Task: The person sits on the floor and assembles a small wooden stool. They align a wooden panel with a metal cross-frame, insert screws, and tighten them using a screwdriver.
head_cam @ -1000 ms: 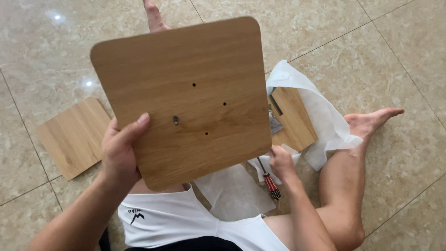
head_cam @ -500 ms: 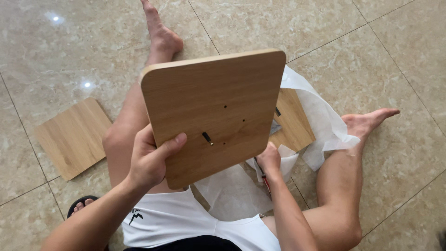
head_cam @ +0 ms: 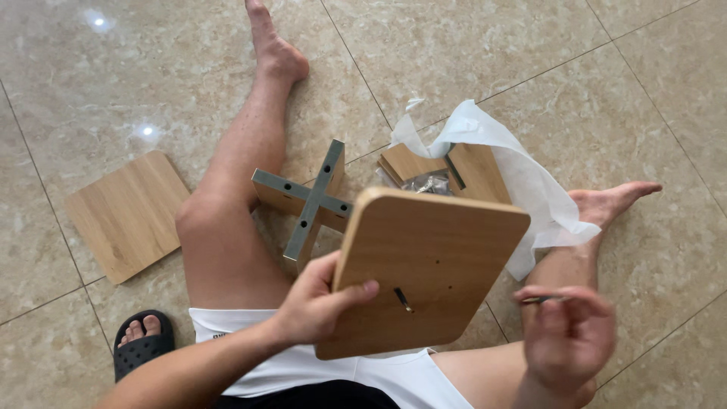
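My left hand (head_cam: pixel 318 303) grips the near left edge of a rounded light-wood board (head_cam: pixel 432 257), held tilted above my lap, thumb on its face. A dark screw (head_cam: pixel 404 300) sticks out of the board beside my thumb, among small drilled holes. Raised to the right of the board, my right hand (head_cam: pixel 568 337) is blurred; its fingers pinch a thin metal piece (head_cam: pixel 539 300), too small to identify. It is clear of the board.
A cross-shaped wooden piece with grey edges (head_cam: pixel 310 204) stands on the tiled floor between my legs. Behind the board, white wrapping (head_cam: pixel 530 182) holds more wood panels (head_cam: pixel 477 170) and a small hardware bag (head_cam: pixel 428 182). Another wood panel (head_cam: pixel 129 212) lies left. A black sandal (head_cam: pixel 140 348) is at bottom left.
The board has dropped lower and to the right, uncovering my left leg and the cross-shaped piece. My right hand has lifted from the floor to beside the board, now pinching something thin.
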